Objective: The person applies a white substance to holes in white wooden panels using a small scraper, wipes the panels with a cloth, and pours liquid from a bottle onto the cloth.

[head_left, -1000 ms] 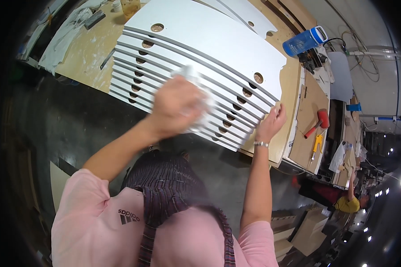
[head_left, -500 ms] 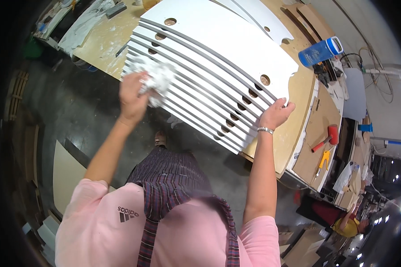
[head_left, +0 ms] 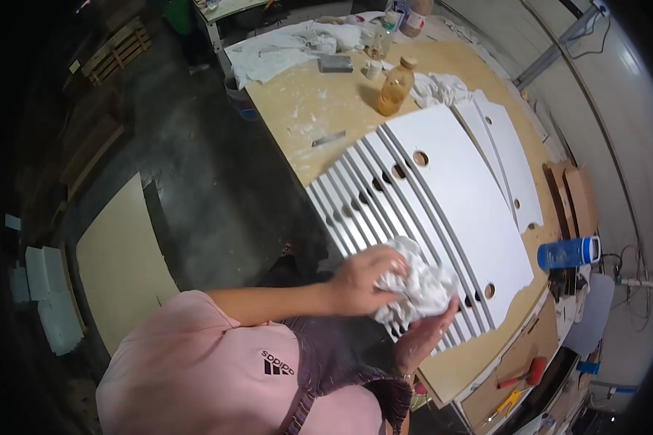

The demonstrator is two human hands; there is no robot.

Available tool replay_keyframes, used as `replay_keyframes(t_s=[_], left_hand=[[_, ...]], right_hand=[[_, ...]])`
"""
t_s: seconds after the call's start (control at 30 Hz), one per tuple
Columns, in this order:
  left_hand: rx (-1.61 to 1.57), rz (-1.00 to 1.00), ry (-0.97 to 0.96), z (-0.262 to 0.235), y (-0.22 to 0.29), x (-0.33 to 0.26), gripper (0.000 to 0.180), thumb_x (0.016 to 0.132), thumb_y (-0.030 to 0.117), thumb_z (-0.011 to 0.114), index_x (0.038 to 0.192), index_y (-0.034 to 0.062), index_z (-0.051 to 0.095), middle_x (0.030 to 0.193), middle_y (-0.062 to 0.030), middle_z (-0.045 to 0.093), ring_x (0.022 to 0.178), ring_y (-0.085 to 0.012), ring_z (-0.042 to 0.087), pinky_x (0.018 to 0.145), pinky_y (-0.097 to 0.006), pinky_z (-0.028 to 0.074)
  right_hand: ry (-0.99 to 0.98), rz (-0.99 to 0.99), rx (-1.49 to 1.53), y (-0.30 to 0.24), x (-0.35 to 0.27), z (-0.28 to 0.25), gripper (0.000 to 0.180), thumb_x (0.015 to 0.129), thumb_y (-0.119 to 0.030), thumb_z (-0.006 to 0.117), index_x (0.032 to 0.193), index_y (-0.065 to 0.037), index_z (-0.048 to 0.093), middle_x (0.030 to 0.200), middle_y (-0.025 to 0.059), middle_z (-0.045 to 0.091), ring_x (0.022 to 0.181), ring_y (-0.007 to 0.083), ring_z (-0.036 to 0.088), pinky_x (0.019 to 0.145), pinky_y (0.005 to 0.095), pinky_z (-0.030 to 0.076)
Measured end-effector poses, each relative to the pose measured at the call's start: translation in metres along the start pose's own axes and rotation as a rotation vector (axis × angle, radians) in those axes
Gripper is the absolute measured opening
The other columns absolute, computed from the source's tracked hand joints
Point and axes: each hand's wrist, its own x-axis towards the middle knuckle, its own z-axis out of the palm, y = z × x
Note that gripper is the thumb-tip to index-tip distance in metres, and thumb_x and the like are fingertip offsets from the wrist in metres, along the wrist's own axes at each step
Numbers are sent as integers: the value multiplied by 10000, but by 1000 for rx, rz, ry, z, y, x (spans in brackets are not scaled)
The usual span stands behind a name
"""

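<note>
Bunched in my left hand (head_left: 366, 281) is a white cloth rag (head_left: 421, 290), its fingers closed round it. The rag lies over the grey edges of a fanned stack of white panels (head_left: 461, 185) with round holes. Just below the rag, my right hand (head_left: 422, 339) rests at the near end of the stack, its visible fingers stretched out along the rag's lower side. Part of that hand is hidden behind the rag, and whether it touches the panels I cannot tell.
The stack lies on a wooden worktable (head_left: 286, 119). Farther back stand an amber bottle (head_left: 397, 88), a grey block (head_left: 335, 64) and crumpled cloths (head_left: 290, 51). More white panels (head_left: 504, 156) lie beyond. On the right are a blue bottle (head_left: 567, 253), a red mallet (head_left: 535, 371) and a yellow air gun (head_left: 510, 401).
My left hand has moved right along the panel edges with the rag, from the far left end. My right hand has let go of the panel corner and is now beside the rag. The view has turned.
</note>
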Motion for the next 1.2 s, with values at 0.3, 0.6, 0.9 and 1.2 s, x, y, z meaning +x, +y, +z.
replay_keyframes(t_s=[0.3,0.6,0.9,1.2], left_hand=[[242,-81,154,-196,-203,170,167,815,159,694,898,15,701,882,-139,700,788,-251,687,712,-340,527],[1105,-202,277,-352,-430,293,274,801,62,599,1068,95,653,1064,-111,647,1047,-316,580,882,-434,487],[1279,-243,71,-360,-481,304,184,887,180,540,1005,93,652,980,-132,663,956,-309,624,803,-451,514],[384,-371,256,-366,-475,278,385,1015,312,442,1028,11,682,940,-89,715,873,-187,658,826,-327,491]], right_hand=[[293,-545,-710,-68,85,60,250,848,-41,552,1074,66,569,1002,113,611,897,192,599,800,318,485],[482,-214,-382,-71,96,105,279,834,-45,567,1093,61,570,1036,110,603,928,195,580,832,321,461],[619,-287,-580,-74,93,82,267,865,9,580,1125,69,553,1068,99,604,915,181,593,821,315,488],[797,-250,-599,-116,98,6,402,762,-28,602,1150,74,607,1070,127,649,944,214,617,852,357,496]])
